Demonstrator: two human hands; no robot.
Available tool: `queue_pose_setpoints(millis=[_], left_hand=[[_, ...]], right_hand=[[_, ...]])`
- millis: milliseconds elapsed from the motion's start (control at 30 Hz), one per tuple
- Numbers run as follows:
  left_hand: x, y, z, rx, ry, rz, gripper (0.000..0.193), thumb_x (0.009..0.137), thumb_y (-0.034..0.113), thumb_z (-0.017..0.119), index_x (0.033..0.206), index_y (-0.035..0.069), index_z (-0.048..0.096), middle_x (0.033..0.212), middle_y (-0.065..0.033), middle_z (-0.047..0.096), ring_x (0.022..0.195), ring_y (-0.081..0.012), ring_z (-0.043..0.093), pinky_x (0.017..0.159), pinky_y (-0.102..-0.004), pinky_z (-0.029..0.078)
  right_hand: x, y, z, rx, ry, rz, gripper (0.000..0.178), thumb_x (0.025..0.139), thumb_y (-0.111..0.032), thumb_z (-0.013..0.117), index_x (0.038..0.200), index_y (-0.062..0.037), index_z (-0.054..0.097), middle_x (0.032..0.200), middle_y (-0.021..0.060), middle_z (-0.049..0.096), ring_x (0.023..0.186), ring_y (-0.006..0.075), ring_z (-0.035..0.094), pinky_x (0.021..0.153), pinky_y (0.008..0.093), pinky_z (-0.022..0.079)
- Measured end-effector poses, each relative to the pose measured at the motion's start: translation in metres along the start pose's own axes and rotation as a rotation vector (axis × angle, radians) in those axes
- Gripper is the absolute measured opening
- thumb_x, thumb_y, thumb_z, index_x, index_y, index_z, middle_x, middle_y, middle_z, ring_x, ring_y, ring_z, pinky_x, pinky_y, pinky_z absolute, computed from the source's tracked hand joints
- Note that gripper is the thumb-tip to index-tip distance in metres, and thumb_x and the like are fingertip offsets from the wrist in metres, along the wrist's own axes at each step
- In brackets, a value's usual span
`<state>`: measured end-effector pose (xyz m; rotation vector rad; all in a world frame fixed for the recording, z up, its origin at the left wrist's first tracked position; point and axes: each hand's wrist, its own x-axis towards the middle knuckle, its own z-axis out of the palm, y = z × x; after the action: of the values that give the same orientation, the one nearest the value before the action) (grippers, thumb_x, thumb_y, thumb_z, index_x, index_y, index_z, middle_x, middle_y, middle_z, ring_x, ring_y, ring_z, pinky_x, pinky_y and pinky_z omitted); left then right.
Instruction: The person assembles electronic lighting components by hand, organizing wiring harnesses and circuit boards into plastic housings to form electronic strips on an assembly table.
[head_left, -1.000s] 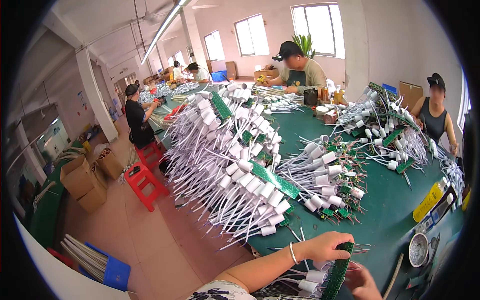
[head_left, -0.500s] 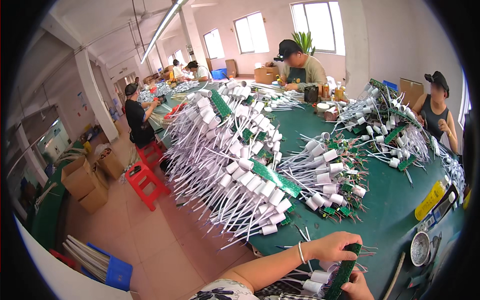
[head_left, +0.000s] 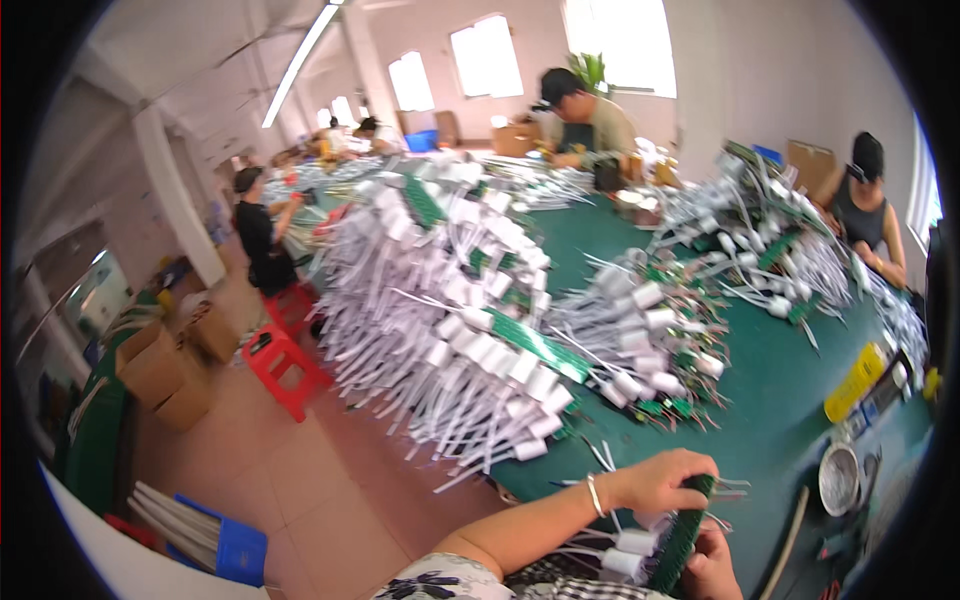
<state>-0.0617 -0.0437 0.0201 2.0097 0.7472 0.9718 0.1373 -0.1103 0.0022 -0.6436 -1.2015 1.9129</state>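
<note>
My left hand (head_left: 662, 484), with a white bangle on its wrist, grips the upper end of a long green circuit board (head_left: 680, 540) at the lower edge. Lower down, my right hand (head_left: 710, 565) is closed on the board's right side, its fingers partly hidden. White cylindrical caps (head_left: 628, 553) with white wires stick out from the board's left side. Thin reddish wires (head_left: 735, 489) stick out past its upper right. Just beyond my hands lies a pile of similar boards with white caps and wires (head_left: 480, 350).
A smaller heap of such boards (head_left: 650, 340) lies right of the pile on the green table (head_left: 760, 400). At right are a yellow bottle (head_left: 853, 385) and a metal bowl (head_left: 839, 478). Co-workers sit around the table. Red stools (head_left: 285, 370) and a blue bin (head_left: 225, 545) stand at left.
The whole view has shifted slightly, with blur. Both hands keep hold of the circuit board, which stands a little more upright. The co-worker at right has bowed their head.
</note>
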Motion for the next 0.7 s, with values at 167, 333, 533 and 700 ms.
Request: queue_pose_setpoints(millis=[167, 333, 533, 700], left_hand=[[-0.001, -0.003, -0.013, 0.017, 0.008, 0.065, 0.024, 0.077, 0.020, 0.067, 0.094, 0.006, 0.059, 0.089, -0.0074, 0.058, 0.081, -0.0228, 0.056, 0.074, -0.0324, 0.043], [0.004, 0.002, -0.010, -0.143, -0.015, -0.149, 0.024, 0.075, 0.016, 0.069, 0.093, 0.004, 0.059, 0.082, -0.0077, 0.057, 0.074, -0.0218, 0.052, 0.068, -0.0310, 0.041], [0.014, 0.010, 0.004, -0.032, -0.055, -0.315, 0.029, 0.082, 0.024, 0.066, 0.098, 0.001, 0.057, 0.082, -0.0065, 0.059, 0.073, -0.0151, 0.055, 0.066, -0.0272, 0.045], [0.016, 0.012, 0.011, -0.063, -0.071, -0.355, 0.031, 0.081, 0.025, 0.066, 0.098, 0.002, 0.057, 0.077, -0.0054, 0.059, 0.069, -0.0162, 0.055, 0.063, -0.0281, 0.045]], right_hand=[[0.006, 0.039, -0.059, 0.024, -0.224, 0.198, 0.046, 0.082, -0.036, 0.067, 0.111, -0.0074, 0.046, 0.094, 0.0032, 0.052, 0.078, 0.0135, 0.052, 0.066, 0.0278, 0.046], [0.001, 0.012, -0.050, -0.026, -0.224, 0.137, 0.015, 0.090, -0.015, 0.058, 0.097, -0.0054, 0.049, 0.083, 0.0005, 0.053, 0.067, 0.0061, 0.049, 0.057, 0.0210, 0.041], [-0.036, -0.019, -0.055, -0.112, 0.034, 0.235, 0.013, 0.089, -0.013, 0.059, 0.088, -0.0044, 0.049, 0.063, -0.0005, 0.048, 0.050, 0.0062, 0.045, 0.045, 0.0221, 0.037], [-0.053, -0.023, -0.077, -0.098, 0.240, 0.140, 0.019, 0.086, -0.012, 0.063, 0.097, -0.0020, 0.050, 0.086, 0.0093, 0.058, 0.072, 0.0145, 0.058, 0.066, 0.0290, 0.049]])
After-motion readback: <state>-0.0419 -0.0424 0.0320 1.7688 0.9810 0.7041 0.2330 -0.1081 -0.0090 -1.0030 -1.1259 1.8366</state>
